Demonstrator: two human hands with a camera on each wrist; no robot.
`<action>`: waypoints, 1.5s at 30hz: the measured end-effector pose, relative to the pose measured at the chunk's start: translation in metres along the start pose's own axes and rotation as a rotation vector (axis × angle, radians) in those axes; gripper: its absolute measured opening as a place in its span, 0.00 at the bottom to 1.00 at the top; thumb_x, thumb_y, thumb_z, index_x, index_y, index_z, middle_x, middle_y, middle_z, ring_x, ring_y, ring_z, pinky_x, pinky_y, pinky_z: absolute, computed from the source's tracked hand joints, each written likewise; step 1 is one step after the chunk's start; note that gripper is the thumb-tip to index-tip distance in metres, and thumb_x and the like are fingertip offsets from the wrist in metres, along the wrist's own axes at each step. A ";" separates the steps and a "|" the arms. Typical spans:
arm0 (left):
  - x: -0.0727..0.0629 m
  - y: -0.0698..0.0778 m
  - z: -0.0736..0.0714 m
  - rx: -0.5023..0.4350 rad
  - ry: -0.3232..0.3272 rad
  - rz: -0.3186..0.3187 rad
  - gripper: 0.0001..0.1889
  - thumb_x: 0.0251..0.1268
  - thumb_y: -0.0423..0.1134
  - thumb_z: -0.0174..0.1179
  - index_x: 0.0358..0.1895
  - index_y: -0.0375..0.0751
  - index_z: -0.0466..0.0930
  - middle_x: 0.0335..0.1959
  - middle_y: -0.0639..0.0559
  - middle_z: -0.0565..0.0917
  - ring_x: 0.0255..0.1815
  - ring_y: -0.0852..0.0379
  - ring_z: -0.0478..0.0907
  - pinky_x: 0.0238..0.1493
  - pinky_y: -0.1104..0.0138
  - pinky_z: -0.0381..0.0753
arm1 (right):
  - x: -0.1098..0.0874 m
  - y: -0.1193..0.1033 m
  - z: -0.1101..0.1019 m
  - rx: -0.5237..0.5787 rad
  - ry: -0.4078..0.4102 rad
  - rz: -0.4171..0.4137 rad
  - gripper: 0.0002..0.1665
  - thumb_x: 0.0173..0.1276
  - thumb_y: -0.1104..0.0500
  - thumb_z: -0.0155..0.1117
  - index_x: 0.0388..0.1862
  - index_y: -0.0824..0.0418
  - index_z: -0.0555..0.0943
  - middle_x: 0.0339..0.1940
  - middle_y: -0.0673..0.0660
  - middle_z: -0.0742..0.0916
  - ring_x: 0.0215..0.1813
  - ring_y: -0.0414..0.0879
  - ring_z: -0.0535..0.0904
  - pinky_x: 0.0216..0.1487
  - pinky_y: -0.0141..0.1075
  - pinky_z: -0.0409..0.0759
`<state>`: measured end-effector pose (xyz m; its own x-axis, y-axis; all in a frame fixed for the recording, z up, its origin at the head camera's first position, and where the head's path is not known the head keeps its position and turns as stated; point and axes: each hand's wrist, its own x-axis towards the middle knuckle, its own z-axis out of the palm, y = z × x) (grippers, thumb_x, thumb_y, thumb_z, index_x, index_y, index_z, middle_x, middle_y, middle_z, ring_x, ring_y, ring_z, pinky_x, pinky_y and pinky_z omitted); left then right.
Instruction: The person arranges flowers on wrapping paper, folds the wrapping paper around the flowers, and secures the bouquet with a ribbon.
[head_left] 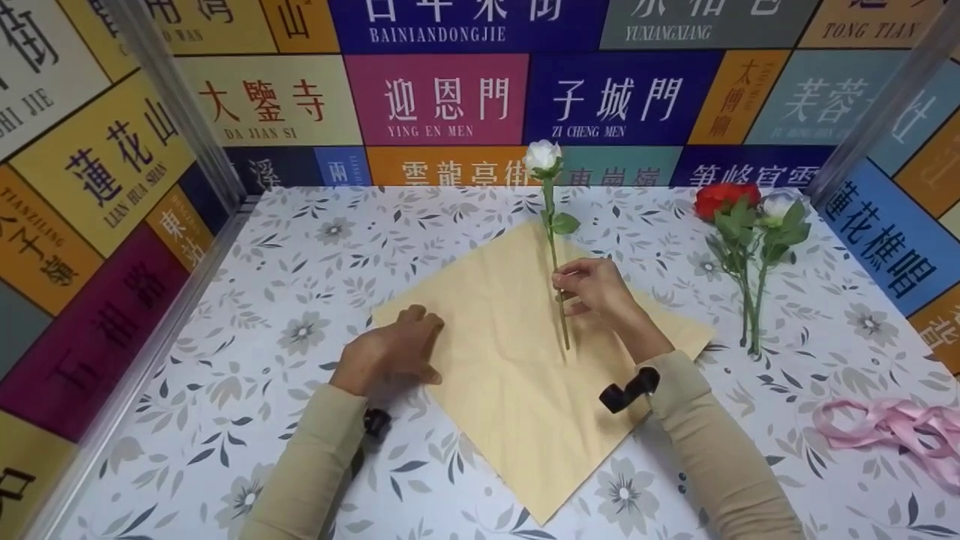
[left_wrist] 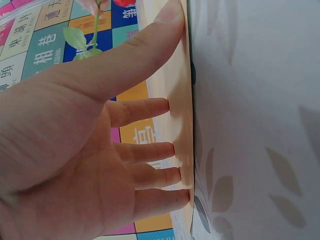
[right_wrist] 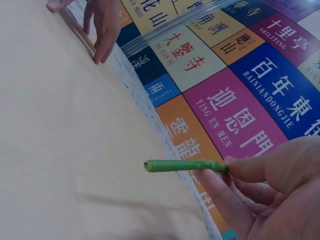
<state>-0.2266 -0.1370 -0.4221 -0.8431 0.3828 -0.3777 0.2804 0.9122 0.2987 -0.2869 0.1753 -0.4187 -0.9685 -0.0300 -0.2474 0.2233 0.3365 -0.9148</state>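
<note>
A white artificial rose point(head_left: 543, 159) with a green stem point(right_wrist: 182, 165) is pinched between thumb and fingers of my right hand point(head_left: 600, 289). The stem's cut end points toward me, over a square of tan wrapping paper point(head_left: 510, 397) laid cornerwise on the table. At the paper's left corner, my left hand point(head_left: 397, 345) rests with its fingertips on the sheet. In the left wrist view the left hand point(left_wrist: 100, 130) has its fingers point(left_wrist: 145, 150) spread and nearly straight, tips touching the paper point(left_wrist: 182, 100), thumb at the edge.
A red flower point(head_left: 724, 199) and another white one point(head_left: 780, 206) lie together on the right of the patterned table point(head_left: 300, 420). Pink ribbon point(head_left: 892, 427) lies loosely heaped at the right edge. Panels printed with place names point(head_left: 442, 97) enclose the back and sides.
</note>
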 end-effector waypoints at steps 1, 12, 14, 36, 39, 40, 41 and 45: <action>0.000 0.000 0.000 0.001 -0.002 0.000 0.45 0.56 0.52 0.73 0.75 0.44 0.61 0.73 0.42 0.62 0.72 0.44 0.63 0.68 0.49 0.74 | 0.001 0.000 0.003 0.008 -0.003 0.000 0.17 0.73 0.60 0.63 0.55 0.69 0.80 0.34 0.50 0.85 0.34 0.40 0.83 0.30 0.33 0.87; 0.001 0.000 -0.001 0.018 0.008 0.032 0.43 0.56 0.50 0.73 0.73 0.42 0.63 0.71 0.40 0.64 0.69 0.44 0.65 0.65 0.49 0.76 | 0.014 -0.001 0.039 0.057 -0.028 0.033 0.13 0.71 0.63 0.65 0.50 0.70 0.81 0.27 0.53 0.84 0.21 0.40 0.79 0.23 0.33 0.83; 0.000 0.000 -0.001 0.011 0.013 0.031 0.43 0.55 0.50 0.74 0.72 0.43 0.63 0.70 0.40 0.64 0.68 0.45 0.65 0.64 0.49 0.76 | 0.016 -0.003 0.045 0.051 -0.031 0.039 0.13 0.71 0.63 0.65 0.50 0.70 0.81 0.26 0.53 0.85 0.19 0.40 0.79 0.23 0.33 0.83; 0.002 0.000 0.000 0.027 0.002 0.008 0.42 0.55 0.52 0.73 0.72 0.45 0.64 0.69 0.42 0.65 0.67 0.45 0.65 0.62 0.49 0.77 | 0.031 -0.009 0.075 -0.081 0.065 0.070 0.09 0.70 0.61 0.66 0.45 0.66 0.85 0.27 0.54 0.85 0.18 0.41 0.79 0.23 0.33 0.83; 0.001 0.000 -0.001 0.017 0.006 0.012 0.42 0.55 0.52 0.73 0.72 0.46 0.64 0.69 0.42 0.65 0.67 0.45 0.65 0.62 0.49 0.78 | 0.032 -0.006 0.078 -0.082 0.070 0.071 0.08 0.69 0.62 0.67 0.43 0.66 0.85 0.27 0.55 0.85 0.18 0.40 0.78 0.24 0.34 0.84; 0.002 -0.001 0.000 0.017 0.010 0.018 0.42 0.55 0.52 0.74 0.71 0.45 0.64 0.69 0.42 0.65 0.66 0.45 0.65 0.62 0.49 0.77 | 0.032 -0.004 0.079 -0.074 0.071 0.073 0.08 0.68 0.62 0.67 0.43 0.66 0.85 0.26 0.55 0.85 0.18 0.40 0.78 0.24 0.34 0.84; 0.002 -0.001 0.000 0.015 0.011 0.023 0.42 0.55 0.51 0.74 0.71 0.44 0.64 0.68 0.41 0.65 0.66 0.45 0.65 0.62 0.49 0.77 | 0.033 -0.003 0.080 -0.065 0.072 0.074 0.08 0.68 0.63 0.68 0.42 0.67 0.85 0.25 0.55 0.85 0.18 0.40 0.78 0.23 0.34 0.84; 0.002 0.000 0.001 0.016 0.013 0.030 0.41 0.55 0.50 0.74 0.70 0.43 0.65 0.67 0.40 0.65 0.65 0.45 0.66 0.61 0.49 0.78 | 0.032 -0.002 0.081 -0.052 0.083 0.060 0.09 0.64 0.64 0.69 0.42 0.68 0.84 0.24 0.56 0.86 0.19 0.41 0.80 0.23 0.34 0.84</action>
<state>-0.2280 -0.1367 -0.4234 -0.8402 0.4083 -0.3569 0.3131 0.9026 0.2953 -0.3097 0.0973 -0.4505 -0.9597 0.0690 -0.2723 0.2775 0.3834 -0.8809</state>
